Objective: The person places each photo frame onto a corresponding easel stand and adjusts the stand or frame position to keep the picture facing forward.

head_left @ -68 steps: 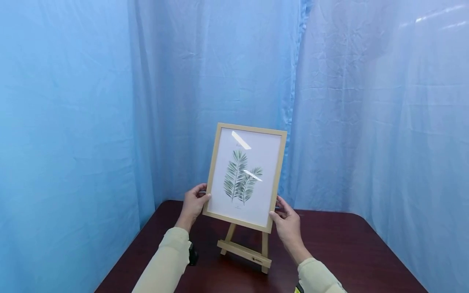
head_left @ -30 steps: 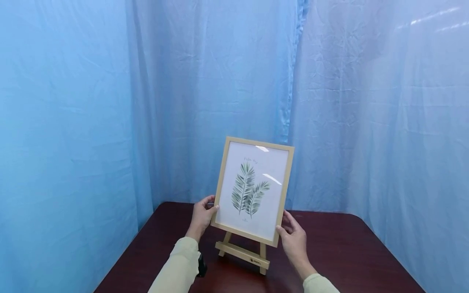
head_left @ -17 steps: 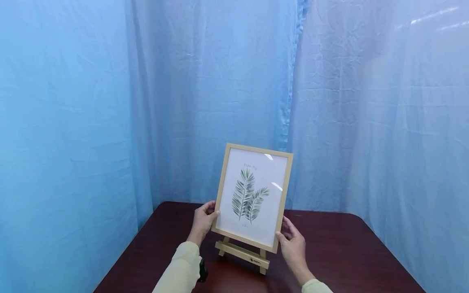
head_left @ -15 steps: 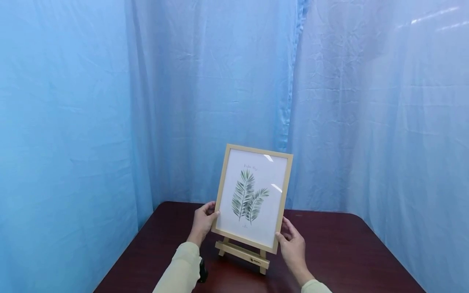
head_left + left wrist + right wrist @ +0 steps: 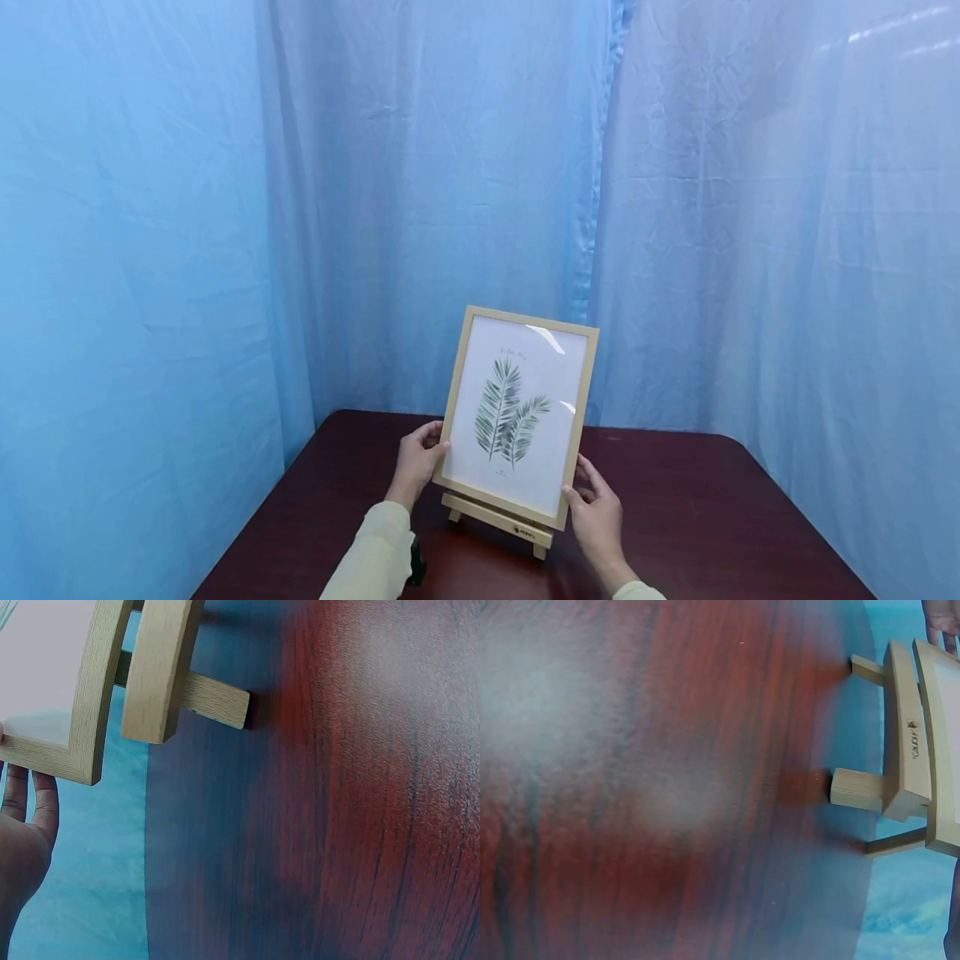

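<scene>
A picture frame (image 5: 517, 417) with a pale wooden border holds a print of two green palm fronds under shiny glazing. My left hand (image 5: 417, 461) grips its left side near the lower corner, thumb on the front and fingers behind. On the opposite side my right hand (image 5: 596, 512) pinches the lower right edge in the same way. Below and behind the frame stands a small wooden easel (image 5: 495, 518), its ledge close under the frame's bottom edge. The left wrist view shows the frame's corner (image 5: 86, 761) beside the easel's ledge (image 5: 154, 675). Most of the easel's upper part is hidden.
The easel's feet (image 5: 855, 787) rest on a dark red-brown wooden table (image 5: 697, 517) with rounded far corners. Light blue curtains (image 5: 450, 167) hang behind the table and along both sides. A black device (image 5: 417, 562) sits at the left wrist.
Both hands have lowered the picture frame, after a shift to the right, bringing its bottom edge down close to the easel's ledge. The easel has stayed in place.
</scene>
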### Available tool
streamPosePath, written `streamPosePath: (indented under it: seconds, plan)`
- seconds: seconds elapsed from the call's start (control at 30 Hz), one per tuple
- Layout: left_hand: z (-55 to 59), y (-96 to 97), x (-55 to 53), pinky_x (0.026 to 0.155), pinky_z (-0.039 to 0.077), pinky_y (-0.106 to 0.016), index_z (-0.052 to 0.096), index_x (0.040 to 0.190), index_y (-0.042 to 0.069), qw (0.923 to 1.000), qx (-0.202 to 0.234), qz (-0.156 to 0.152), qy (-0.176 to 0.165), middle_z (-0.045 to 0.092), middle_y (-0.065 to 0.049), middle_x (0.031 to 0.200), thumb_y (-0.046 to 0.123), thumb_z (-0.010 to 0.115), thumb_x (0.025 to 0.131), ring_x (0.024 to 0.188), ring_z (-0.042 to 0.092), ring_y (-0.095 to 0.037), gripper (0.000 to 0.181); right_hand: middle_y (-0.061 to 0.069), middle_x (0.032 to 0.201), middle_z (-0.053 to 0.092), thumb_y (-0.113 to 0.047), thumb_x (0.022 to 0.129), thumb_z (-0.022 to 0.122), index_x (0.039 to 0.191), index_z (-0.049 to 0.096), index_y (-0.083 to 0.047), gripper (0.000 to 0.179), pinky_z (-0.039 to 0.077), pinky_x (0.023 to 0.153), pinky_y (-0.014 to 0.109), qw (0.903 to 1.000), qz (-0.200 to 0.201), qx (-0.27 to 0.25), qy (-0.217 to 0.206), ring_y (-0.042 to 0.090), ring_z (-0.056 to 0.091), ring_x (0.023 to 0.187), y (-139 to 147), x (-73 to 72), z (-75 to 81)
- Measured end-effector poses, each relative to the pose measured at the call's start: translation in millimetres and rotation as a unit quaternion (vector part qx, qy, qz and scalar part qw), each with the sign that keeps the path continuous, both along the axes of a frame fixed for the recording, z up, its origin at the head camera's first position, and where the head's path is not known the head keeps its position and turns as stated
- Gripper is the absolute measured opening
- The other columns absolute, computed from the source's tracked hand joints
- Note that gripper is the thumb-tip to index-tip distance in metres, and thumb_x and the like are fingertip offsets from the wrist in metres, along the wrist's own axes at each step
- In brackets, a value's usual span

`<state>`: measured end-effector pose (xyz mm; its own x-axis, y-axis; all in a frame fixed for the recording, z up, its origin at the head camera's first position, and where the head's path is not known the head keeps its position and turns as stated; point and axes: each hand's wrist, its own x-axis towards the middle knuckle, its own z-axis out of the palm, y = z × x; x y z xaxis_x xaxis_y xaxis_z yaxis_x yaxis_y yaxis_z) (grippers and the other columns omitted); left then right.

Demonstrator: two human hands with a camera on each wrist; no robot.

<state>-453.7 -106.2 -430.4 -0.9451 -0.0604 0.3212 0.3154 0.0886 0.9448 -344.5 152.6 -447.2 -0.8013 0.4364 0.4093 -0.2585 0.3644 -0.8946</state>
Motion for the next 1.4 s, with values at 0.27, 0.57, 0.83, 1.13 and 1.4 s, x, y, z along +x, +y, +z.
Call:
streamPosePath:
  seconds: [0.27,0.57,0.83,1.13,1.4]
  plan:
    - [-6.6,1.2,2.0,0.078,0.054,-0.033,0.067,0.119,-0.004,1.0,-0.006,0.001,-0.003,0.068,-0.015,0.106,-0.009,0.066,0.087,0.094,0.06,-0.024,0.032,0.02,0.124,0.063,0.005,0.088,0.068,0.142,0.053,-0.004,0.056,0.058,0.07,0.031,0.9999,-0.008,-0.001,-0.01,0.035,0.068,0.097,-1,0.8,-8.2]
    - [-11.2,0.5,1.4,0.081,0.054,-0.036,0.066,0.122,-0.002,0.9997,-0.02,0.002,-0.016,0.067,-0.014,0.108,-0.007,0.065,0.089,0.095,0.058,-0.024,0.034,0.02,0.122,0.064,0.005,0.087,0.069,0.141,0.054,-0.003,0.056,0.057,0.071,0.032,0.9997,-0.016,0.012,-0.012,0.034,0.068,0.096,-2,1.8,-11.3]
    - [-12.2,2.7,-0.8,0.083,0.055,-0.041,0.066,0.122,-0.001,0.9989,-0.043,0.01,-0.013,0.067,-0.014,0.109,-0.007,0.066,0.089,0.098,0.061,-0.025,0.034,0.02,0.118,0.065,0.006,0.087,0.069,0.14,0.055,-0.004,0.056,0.057,0.071,0.033,0.9997,-0.016,0.016,-0.006,0.034,0.068,0.095,-1,0.9,-9.7]
    - [-11.0,3.5,-1.2,0.085,0.054,-0.041,0.065,0.122,0.0,0.9981,-0.059,0.007,-0.017,0.066,-0.013,0.109,-0.006,0.066,0.09,0.099,0.061,-0.025,0.033,0.023,0.12,0.065,0.006,0.087,0.068,0.139,0.055,0.0,0.054,0.058,0.073,0.037,0.9995,-0.021,0.015,-0.015,0.036,0.068,0.096,1,0.8,-10.1]
    - [-9.7,2.0,-0.2,0.084,0.054,-0.041,0.065,0.12,0.0,0.9978,-0.065,0.006,-0.012,0.066,-0.012,0.106,-0.006,0.067,0.089,0.097,0.061,-0.025,0.032,0.024,0.123,0.064,0.006,0.088,0.067,0.14,0.054,0.0,0.054,0.059,0.074,0.037,0.9997,-0.011,0.008,-0.019,0.038,0.067,0.098,3,-1.3,-8.6]
